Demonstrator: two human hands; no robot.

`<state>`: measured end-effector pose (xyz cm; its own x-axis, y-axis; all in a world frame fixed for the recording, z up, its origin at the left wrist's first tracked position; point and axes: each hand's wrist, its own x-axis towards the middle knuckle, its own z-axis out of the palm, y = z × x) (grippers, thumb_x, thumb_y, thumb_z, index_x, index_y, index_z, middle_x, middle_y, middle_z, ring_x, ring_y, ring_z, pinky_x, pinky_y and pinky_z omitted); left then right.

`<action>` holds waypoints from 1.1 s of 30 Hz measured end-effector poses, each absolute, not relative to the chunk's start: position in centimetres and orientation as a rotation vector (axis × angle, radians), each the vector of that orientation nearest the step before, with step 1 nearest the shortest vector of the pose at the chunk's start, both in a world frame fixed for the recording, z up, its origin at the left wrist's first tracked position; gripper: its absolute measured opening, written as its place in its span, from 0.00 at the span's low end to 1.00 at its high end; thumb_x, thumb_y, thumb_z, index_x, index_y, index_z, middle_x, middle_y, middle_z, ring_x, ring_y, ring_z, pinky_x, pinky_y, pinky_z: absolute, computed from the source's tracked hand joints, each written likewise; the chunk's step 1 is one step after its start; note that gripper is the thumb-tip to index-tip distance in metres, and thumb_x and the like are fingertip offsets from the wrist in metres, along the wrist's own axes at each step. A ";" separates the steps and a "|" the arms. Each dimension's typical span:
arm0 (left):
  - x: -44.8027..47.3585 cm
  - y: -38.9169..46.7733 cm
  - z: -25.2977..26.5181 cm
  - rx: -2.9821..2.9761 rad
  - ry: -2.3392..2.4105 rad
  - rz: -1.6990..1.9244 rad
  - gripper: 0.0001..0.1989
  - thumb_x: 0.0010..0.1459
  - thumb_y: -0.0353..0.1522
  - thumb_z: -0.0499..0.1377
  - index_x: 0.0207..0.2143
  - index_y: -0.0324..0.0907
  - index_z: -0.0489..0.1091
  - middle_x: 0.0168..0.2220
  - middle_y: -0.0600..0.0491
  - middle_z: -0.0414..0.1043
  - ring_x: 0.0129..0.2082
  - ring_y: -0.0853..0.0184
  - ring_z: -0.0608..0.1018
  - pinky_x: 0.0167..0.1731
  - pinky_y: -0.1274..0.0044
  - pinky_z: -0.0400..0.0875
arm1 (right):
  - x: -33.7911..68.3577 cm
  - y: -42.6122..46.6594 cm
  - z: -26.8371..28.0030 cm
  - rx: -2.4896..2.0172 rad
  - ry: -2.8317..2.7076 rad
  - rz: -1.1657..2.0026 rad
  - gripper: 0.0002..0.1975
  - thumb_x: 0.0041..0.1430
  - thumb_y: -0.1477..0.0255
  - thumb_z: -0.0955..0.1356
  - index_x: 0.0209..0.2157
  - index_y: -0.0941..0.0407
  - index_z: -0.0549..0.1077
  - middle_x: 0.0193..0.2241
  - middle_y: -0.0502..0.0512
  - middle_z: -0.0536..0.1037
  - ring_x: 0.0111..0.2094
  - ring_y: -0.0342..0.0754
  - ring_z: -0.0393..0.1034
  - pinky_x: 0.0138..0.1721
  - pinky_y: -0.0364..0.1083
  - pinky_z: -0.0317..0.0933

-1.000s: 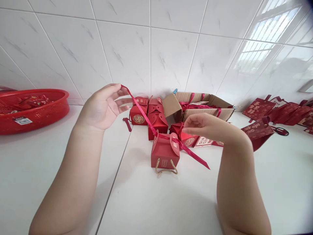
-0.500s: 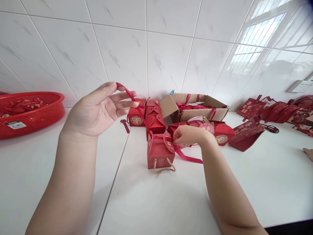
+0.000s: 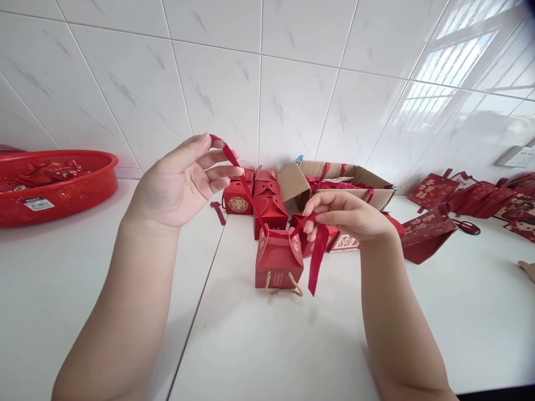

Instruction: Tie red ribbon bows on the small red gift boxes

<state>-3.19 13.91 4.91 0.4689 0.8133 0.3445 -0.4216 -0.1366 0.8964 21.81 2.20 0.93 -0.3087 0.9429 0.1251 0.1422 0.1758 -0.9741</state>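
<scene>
A small red gift box [image 3: 279, 262] with a gold rope handle [image 3: 284, 290] stands upright on the white table. A red ribbon [image 3: 319, 259] runs through the top of its closed flaps. Up and to the left, my left hand [image 3: 190, 181] pinches one end of this ribbon between thumb and forefinger, the other fingers loosely spread. Just right of the box top, my right hand [image 3: 345, 214] is closed on the ribbon's other side, and the free tail hangs below it. Both sides of the ribbon slant up from the box.
Behind stand several finished-looking red boxes [image 3: 238, 197] and an open cardboard carton [image 3: 349, 195] with red ribbons inside. A red plastic basket [image 3: 98, 181] is at left. Red paper bags [image 3: 430, 189] and black-handled scissors [image 3: 467, 227] lie right. Another person's fingers [image 3: 527, 270] show at the right edge.
My right hand has risen from the box top, lifting the ribbon; its tail now hangs down instead of stretching right. My left hand still pinches its end. The view has shifted slightly.
</scene>
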 end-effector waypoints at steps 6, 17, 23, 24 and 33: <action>-2.4 13.3 4.8 1.363 0.326 1.134 0.07 0.58 0.32 0.58 0.30 0.43 0.75 0.34 0.56 0.75 0.30 0.69 0.79 0.25 0.79 0.67 | 22.8 1.8 0.1 -1.031 -1.552 1.078 0.11 0.48 0.65 0.72 0.34 0.55 0.74 0.30 0.54 0.78 0.33 0.50 0.75 0.40 0.54 0.68; -0.3 13.0 4.4 1.622 0.396 1.141 0.13 0.47 0.31 0.65 0.38 0.44 0.77 0.33 0.52 0.76 0.24 0.72 0.75 0.17 0.81 0.58 | 20.5 1.6 1.6 -1.061 -1.289 0.630 0.17 0.54 0.58 0.68 0.22 0.55 0.67 0.18 0.47 0.66 0.19 0.40 0.60 0.21 0.42 0.56; 2.2 12.0 5.0 1.656 0.434 1.422 0.08 0.49 0.33 0.63 0.35 0.45 0.75 0.31 0.54 0.75 0.26 0.71 0.74 0.21 0.79 0.64 | 19.2 1.7 2.9 -1.147 -1.137 0.476 0.15 0.55 0.58 0.68 0.26 0.55 0.72 0.22 0.50 0.67 0.24 0.41 0.62 0.24 0.42 0.58; 2.5 11.7 5.1 1.656 0.447 1.452 0.09 0.50 0.33 0.63 0.37 0.46 0.74 0.33 0.55 0.76 0.28 0.71 0.75 0.22 0.78 0.65 | 19.1 1.8 3.1 -1.156 -1.124 0.465 0.14 0.55 0.58 0.68 0.28 0.55 0.73 0.23 0.50 0.68 0.24 0.41 0.62 0.25 0.42 0.59; 3.3 11.2 4.8 1.611 0.361 1.580 0.13 0.50 0.35 0.65 0.40 0.45 0.73 0.34 0.53 0.78 0.30 0.69 0.77 0.26 0.78 0.70 | 18.6 3.1 2.7 -1.073 -1.077 0.217 0.13 0.55 0.59 0.69 0.27 0.55 0.74 0.23 0.50 0.70 0.24 0.41 0.63 0.24 0.43 0.57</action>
